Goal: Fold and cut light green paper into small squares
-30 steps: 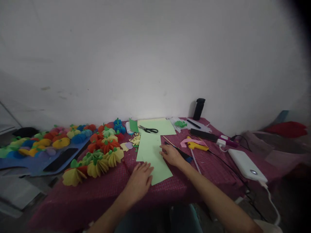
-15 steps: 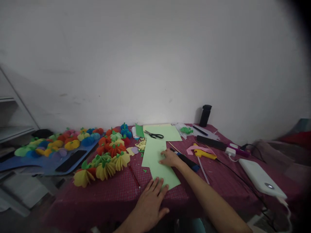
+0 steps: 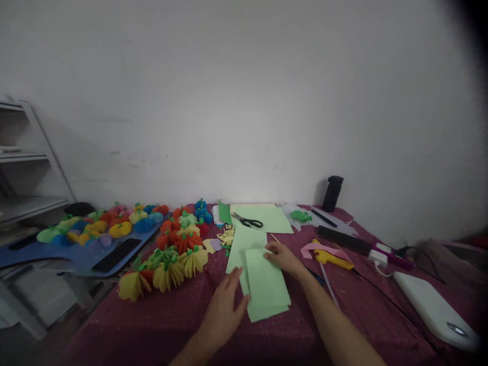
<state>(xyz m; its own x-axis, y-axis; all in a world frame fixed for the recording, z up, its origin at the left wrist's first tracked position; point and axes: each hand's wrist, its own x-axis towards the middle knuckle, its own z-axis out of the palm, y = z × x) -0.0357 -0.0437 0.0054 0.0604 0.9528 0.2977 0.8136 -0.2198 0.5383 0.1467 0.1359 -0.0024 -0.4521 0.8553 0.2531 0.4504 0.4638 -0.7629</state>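
Folded over since before, green paper [image 3: 266,280] lies under flat, spread right hand [image 3: 282,256] and left hand [image 3: 224,310].

Matt green paper sheet [image 3: 266,282] is lying on a woven maroon tablecloth [image 3: 152,325]; the power bank [image 3: 434,310] is showing glossy plastic.

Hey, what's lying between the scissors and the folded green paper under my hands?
In the head view, only the larger light green sheet spans from the scissors to the folded green paper; nothing else lies there.
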